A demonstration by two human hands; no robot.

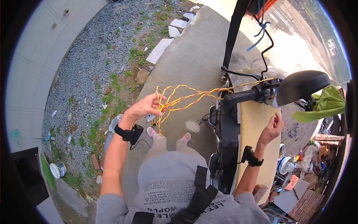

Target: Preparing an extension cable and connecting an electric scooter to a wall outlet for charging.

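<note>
My left hand (148,106) grips a looped bundle of twisted yellow-and-red electrical wire (193,98). A small white piece (151,117), perhaps a socket or plug, hangs just under the fingers, partly hidden. From the hand the wire stretches right, over the black rubber handlebar grip (240,97) of a scooter or electric bike, to the handlebar's controls. My right hand (272,128) is raised beyond the seat, below the dark handlebar mirror or guard (303,85). Its fingers are curled, and no object shows in them.
A green cloth (321,107) hangs at the handlebar's far end. The vehicle's dark body (228,151) stands along my right side. Gravel (92,64) and white stone slabs (160,50) border the concrete path (193,56). Buckets (285,165) and clutter lie at the right.
</note>
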